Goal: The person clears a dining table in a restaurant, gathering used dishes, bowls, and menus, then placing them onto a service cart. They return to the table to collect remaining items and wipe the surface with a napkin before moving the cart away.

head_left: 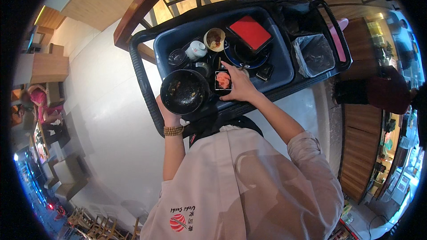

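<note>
Head view: left hand (168, 114) grips round, food-flecked black bowl (183, 93). Right hand (241, 85) clasps small square black container (223, 92) of pink food (223, 79).

You wore a pale greyish-beige top (275, 186) with a long seam (233, 169) down its front. A round red emblem (178, 222), crossed by light stripes, sat beside dark lettering (190, 222). Your right sleeve (304, 145) was bunched near the elbow, and a tan bead bracelet (173, 130) circled your left wrist (172, 124)
</note>
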{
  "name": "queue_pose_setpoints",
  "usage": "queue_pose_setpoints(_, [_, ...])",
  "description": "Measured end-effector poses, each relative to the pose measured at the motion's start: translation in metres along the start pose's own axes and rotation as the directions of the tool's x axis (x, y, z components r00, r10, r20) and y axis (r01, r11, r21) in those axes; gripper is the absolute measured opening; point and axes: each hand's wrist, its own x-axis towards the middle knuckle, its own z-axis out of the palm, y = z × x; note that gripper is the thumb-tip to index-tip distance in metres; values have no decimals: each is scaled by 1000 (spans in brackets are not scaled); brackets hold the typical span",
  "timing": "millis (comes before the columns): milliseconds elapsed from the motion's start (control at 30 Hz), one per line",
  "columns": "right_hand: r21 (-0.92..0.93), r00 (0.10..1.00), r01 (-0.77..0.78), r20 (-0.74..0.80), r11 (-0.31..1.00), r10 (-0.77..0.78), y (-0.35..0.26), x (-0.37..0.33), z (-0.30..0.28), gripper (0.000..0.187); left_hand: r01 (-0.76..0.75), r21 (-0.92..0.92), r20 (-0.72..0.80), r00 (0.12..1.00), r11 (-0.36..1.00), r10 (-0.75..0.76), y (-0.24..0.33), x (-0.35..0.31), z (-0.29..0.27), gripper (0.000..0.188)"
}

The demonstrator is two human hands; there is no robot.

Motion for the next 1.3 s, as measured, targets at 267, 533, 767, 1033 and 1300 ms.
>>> queue_pose_setpoints(267, [-328,997,-57,23,943,68,0,2,3,119,189,-259,-15,980,947,-200,7,-4,13,19])
queue_pose_setpoints(533, [-509,976,-94,122,856,179,19,12,17,98,183,-253,-10,981,950,-191,0,-2,17,18])
queue_pose_setpoints(767, [-588,972,-87,127,804,198,25,18,25,100,212,-263,-25,974,941,-226,-2,-1,19,17])
queue_pose_setpoints(1033, [-348,983,-66,136,935,120,51,19,-1,55,200,-245,-5,978,949,-208,-6,0,19,17])
queue_pose_setpoints(1300, [-276,971,-151,138,949,195,77,37,6,18,247,-260,-29,964,933,-263,-11,1,21,20])
